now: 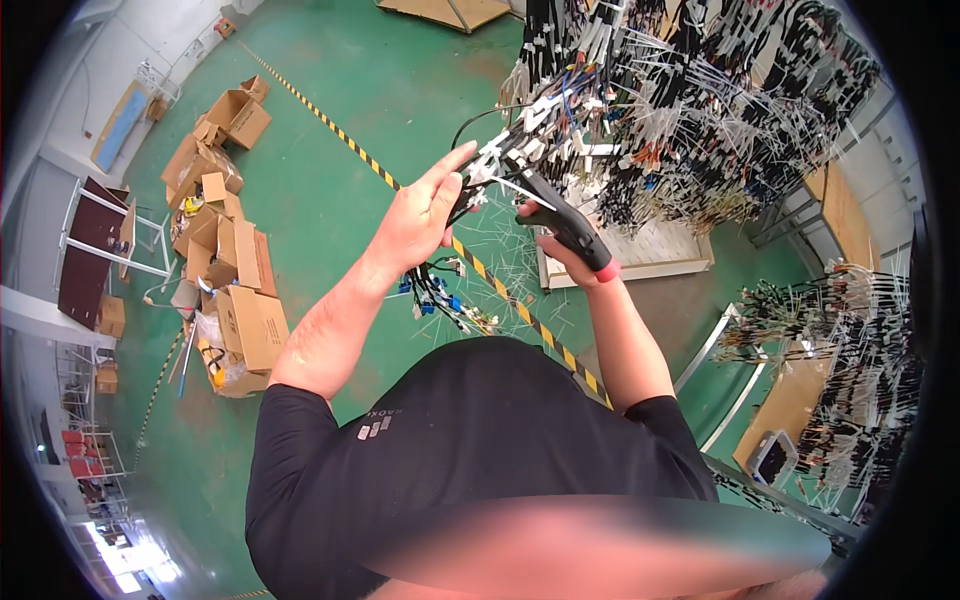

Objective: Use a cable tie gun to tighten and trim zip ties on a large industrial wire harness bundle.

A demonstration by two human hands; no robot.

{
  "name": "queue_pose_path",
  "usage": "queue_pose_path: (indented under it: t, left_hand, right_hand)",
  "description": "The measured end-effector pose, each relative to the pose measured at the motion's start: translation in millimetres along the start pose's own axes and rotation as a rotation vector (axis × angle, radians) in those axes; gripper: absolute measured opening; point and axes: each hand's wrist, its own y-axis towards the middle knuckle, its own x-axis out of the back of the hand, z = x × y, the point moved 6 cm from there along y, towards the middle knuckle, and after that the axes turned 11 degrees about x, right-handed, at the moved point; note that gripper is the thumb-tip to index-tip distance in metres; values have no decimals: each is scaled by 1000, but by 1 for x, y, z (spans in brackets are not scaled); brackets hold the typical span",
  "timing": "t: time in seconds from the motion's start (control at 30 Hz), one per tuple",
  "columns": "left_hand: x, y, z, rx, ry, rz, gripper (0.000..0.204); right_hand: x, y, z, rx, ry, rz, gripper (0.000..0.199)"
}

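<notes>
The left hand (408,225) is closed around a wire bundle (545,112), most of its fingers hidden behind it; the right hand (568,262) grips a black tool (570,226) with a red end, its nose against the bundle and partly lost among white connectors (486,170). The bundle's loose lower end (440,302) hangs below the left wrist. Beneath lies a green floor (350,70) littered with pale slivers, crossed by black-and-yellow tape (338,133). Cardboard boxes (258,328) line the left; cable masses (700,130) crowd the right, above a pale platform (660,253). Counted: two hands, one tool, one held bundle; overlapping boxes and tangled cables defy an exact count
</notes>
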Motion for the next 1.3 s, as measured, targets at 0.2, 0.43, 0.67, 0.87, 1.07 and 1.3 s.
queue_pose_path:
  t: [0.2,0.43,0.67,0.87,1.07,1.3]
  left_hand:
    - [-4,-2,-1,-44,90,19,56]
    - [-7,1,-7,33,-118,178,64]
    - [-8,3,-6,87,-159,210,63]
    - [-6,3,-1,83,192,26,51]
    - [-3,-9,-25,-366,599,-212,55]
    - [5,0,-20,-270,554,-10,54]
  right_hand:
    - [-4,15,-2,44,-28,40,54]
    - [-10,11,-4,67,48,52,56]
    - [-16,12,12,100,72,-24,50]
    - [-4,16,44,241,-211,31,52]
    - [11,18,63,75,-202,87,49]
    - [18,9,56,76,-329,0,30]
